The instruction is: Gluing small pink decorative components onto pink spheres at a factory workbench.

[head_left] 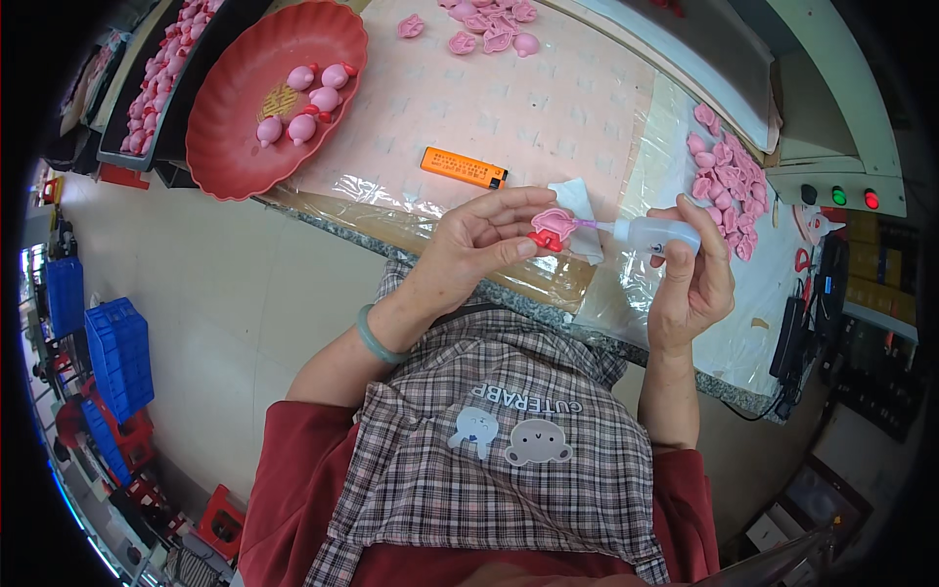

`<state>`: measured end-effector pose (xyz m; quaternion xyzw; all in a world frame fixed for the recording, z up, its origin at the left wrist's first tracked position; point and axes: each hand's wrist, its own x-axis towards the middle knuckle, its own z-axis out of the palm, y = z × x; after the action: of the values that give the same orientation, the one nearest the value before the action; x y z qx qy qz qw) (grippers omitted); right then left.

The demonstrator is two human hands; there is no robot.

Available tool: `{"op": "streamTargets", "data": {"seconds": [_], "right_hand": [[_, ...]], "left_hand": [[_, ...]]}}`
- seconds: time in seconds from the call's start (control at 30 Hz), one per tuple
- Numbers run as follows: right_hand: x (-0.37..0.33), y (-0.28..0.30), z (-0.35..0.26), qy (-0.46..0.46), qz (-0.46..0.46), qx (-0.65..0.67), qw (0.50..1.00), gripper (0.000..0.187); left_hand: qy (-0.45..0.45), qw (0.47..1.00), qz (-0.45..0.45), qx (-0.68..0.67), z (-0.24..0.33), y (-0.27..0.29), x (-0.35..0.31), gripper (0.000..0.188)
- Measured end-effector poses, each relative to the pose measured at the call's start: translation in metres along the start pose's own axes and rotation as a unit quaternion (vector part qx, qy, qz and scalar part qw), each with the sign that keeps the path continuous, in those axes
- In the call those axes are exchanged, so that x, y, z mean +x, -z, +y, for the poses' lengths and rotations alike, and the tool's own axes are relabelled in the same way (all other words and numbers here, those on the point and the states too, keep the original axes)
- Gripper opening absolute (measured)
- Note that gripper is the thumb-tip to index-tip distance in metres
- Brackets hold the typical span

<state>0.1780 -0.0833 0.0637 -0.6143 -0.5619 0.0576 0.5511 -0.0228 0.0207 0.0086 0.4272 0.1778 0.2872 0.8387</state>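
Note:
Between the thumb and fingers of my left hand (484, 235) is a small pink plastic half-shell (554, 224) with a red part (546, 241) at its lower edge. My right hand (693, 279) grips a squeeze bottle (657, 236) of pale, cloudy liquid, tilted sideways. Its thin purple nozzle points left and meets the rim of the half-shell, or nearly so; I cannot tell if liquid is coming out. Under the hands lies a folded white tissue (577, 201). An orange lighter (464, 167) rests on the table just beyond my left hand.
At the far left a red scalloped bowl (220, 117) holds several pink round pieces with red parts, beside a black bin (161, 88) of pink pieces. Loose pink shells (729, 181) are heaped at the right, more (494, 24) at the back. A grey machine (841, 127) edges the right side.

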Motion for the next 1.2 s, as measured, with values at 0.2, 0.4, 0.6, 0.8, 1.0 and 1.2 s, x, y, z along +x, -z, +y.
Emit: {"op": "streamTargets", "data": {"seconds": [0.2,0.4,0.6,0.8,1.0,1.2], "right_hand": [[-0.0013,0.0003,0.0023,-0.007,0.006,-0.001,1.000,0.034],[-0.0003,-0.0007,0.0021,0.008,0.000,-0.029,1.000,0.035],[0.0016,0.0005,0.0011,0.033,-0.010,-0.053,0.998,0.034],[0.0021,-0.0006,-0.0008,0.049,-0.013,-0.059,0.997,0.032],[0.0013,-0.0026,-0.0048,0.039,-0.011,-0.048,0.998,0.033],[0.0036,-0.0029,-0.0073,0.047,-0.025,-0.055,0.997,0.033]], "left_hand": [[0.004,1.000,0.002,0.004,0.0011,-0.0009,-0.0009,0.052],[0.004,1.000,0.005,-0.001,0.0011,-0.0009,-0.0010,0.051],[0.003,1.000,0.004,0.002,0.0011,-0.0006,0.0002,0.051],[0.013,1.000,0.002,-0.013,0.0027,-0.0004,-0.0001,0.049],[0.014,1.000,-0.002,0.003,0.0027,-0.0020,-0.0018,0.047],[0.018,1.000,-0.009,0.007,0.0025,-0.0016,-0.0006,0.046]]}}
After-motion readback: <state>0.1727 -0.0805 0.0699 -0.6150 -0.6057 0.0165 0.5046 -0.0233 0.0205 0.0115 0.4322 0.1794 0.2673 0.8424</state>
